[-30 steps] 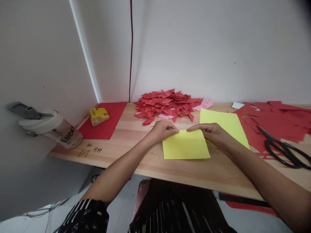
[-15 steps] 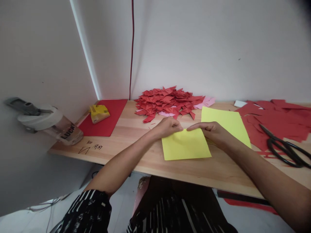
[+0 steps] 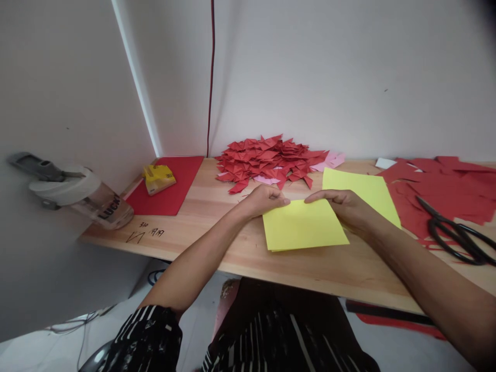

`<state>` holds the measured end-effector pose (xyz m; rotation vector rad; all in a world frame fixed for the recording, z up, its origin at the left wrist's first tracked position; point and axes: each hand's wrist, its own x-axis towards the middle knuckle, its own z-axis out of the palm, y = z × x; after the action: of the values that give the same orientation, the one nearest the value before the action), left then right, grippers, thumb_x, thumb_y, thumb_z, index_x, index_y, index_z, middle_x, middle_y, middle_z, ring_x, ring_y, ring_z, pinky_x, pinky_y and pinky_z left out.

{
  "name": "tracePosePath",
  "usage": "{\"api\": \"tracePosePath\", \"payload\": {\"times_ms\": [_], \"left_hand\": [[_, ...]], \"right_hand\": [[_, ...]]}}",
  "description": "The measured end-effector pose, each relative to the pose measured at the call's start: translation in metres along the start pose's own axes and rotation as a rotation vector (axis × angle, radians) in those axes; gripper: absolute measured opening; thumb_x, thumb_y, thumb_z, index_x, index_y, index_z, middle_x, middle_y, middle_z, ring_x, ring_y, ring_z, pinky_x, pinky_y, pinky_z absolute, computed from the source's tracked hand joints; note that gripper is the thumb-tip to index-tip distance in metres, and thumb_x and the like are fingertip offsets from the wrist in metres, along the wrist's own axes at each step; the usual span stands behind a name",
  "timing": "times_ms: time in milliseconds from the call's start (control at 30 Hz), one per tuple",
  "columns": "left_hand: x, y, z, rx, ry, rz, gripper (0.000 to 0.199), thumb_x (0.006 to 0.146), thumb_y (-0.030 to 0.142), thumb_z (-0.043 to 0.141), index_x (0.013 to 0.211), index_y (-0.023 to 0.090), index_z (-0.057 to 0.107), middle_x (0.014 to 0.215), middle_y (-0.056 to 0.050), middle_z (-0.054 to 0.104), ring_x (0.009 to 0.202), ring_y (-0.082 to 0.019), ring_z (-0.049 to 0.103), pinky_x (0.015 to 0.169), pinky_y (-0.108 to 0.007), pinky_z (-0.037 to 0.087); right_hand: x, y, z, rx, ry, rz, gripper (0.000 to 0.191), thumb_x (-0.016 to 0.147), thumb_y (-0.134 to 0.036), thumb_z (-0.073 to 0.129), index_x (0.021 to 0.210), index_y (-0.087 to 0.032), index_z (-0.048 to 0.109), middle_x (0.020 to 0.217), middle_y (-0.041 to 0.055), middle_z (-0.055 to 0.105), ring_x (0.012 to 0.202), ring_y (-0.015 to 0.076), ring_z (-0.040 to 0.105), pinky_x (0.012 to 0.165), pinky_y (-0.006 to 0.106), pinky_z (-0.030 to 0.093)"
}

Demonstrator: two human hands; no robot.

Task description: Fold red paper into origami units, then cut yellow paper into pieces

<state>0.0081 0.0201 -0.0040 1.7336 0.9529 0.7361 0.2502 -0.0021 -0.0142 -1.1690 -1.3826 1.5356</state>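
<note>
A folded sheet of yellow paper (image 3: 306,227) is held just over the front of the wooden table. My left hand (image 3: 267,200) pinches its far left edge, thumb on top. At the far right edge, my right hand (image 3: 343,204) grips the same sheet, its thumb laid along the top and its other fingers partly hidden. The lower edges of the layers show slightly offset at the near left corner. Behind my right hand lies another yellow sheet (image 3: 364,188), partly covered by the hand.
A heap of folded red paper pieces (image 3: 271,160) lies against the wall. Black scissors (image 3: 453,232) rest by red paper sheets (image 3: 445,186) at the right. On the left stand a lidded bottle (image 3: 93,199), a small yellow box (image 3: 158,179) and a red sheet (image 3: 180,186).
The folded yellow paper has shifted slightly right and its layers now show apart at the near edge. Both hands have moved a little farther apart along its far edge.
</note>
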Motion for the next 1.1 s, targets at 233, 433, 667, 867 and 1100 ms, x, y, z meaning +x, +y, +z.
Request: {"api": "tracePosePath", "payload": {"times_ms": [233, 433, 667, 867, 1100], "left_hand": [[-0.006, 0.003, -0.002, -0.329, 0.078, -0.08, 0.032, 0.065, 0.037, 0.079, 0.066, 0.011, 0.061, 0.067, -0.002, 0.061, 0.059, -0.008, 0.054, 0.058, -0.022, 0.04], [-0.007, 0.001, -0.006, -0.402, 0.09, -0.101, 0.034, 0.062, 0.037, 0.082, 0.066, 0.011, 0.061, 0.066, -0.001, 0.062, 0.058, -0.007, 0.054, 0.058, -0.021, 0.038], [-0.007, 0.0, -0.008, -0.362, 0.121, -0.144, 0.03, 0.059, 0.034, 0.082, 0.065, 0.01, 0.063, 0.066, -0.002, 0.064, 0.058, -0.009, 0.056, 0.058, -0.022, 0.04], [-0.007, 0.009, 0.0, -0.258, 0.086, -0.094, 0.023, 0.062, 0.029, 0.079, 0.066, 0.01, 0.065, 0.066, -0.003, 0.064, 0.059, -0.009, 0.057, 0.058, -0.022, 0.042], [-0.008, 0.017, 0.01, -0.232, 0.065, -0.069, 0.027, 0.062, 0.032, 0.08, 0.067, 0.01, 0.065, 0.064, -0.001, 0.061, 0.057, -0.008, 0.053, 0.055, -0.021, 0.038]], "right_hand": [[-0.003, -0.01, 0.004, 0.123, 0.043, 0.055, 0.025, 0.063, -0.045, 0.084, 0.076, -0.027, 0.073, 0.075, 0.0021, 0.075, 0.061, 0.0187, 0.069, 0.06, 0.032, 0.056], [-0.004, -0.013, 0.007, 0.165, 0.001, 0.064, 0.023, 0.064, -0.041, 0.083, 0.075, -0.025, 0.07, 0.072, 0.0016, 0.073, 0.058, 0.0168, 0.067, 0.056, 0.029, 0.052], [0.003, -0.008, 0.001, 0.143, -0.017, 0.022, 0.018, 0.071, -0.039, 0.074, 0.08, -0.024, 0.069, 0.089, 0.0045, 0.076, 0.073, 0.0206, 0.069, 0.066, 0.032, 0.054], [0.0, -0.017, 0.012, -0.272, 0.129, -0.22, 0.042, 0.085, -0.059, 0.054, 0.09, -0.022, 0.072, 0.096, 0.0073, 0.072, 0.089, 0.0234, 0.064, 0.081, 0.036, 0.049], [-0.004, -0.019, 0.032, -0.716, 0.05, -0.326, 0.031, 0.085, -0.047, 0.057, 0.072, -0.021, 0.069, 0.071, 0.0019, 0.066, 0.065, 0.0169, 0.054, 0.059, 0.029, 0.039]]}}
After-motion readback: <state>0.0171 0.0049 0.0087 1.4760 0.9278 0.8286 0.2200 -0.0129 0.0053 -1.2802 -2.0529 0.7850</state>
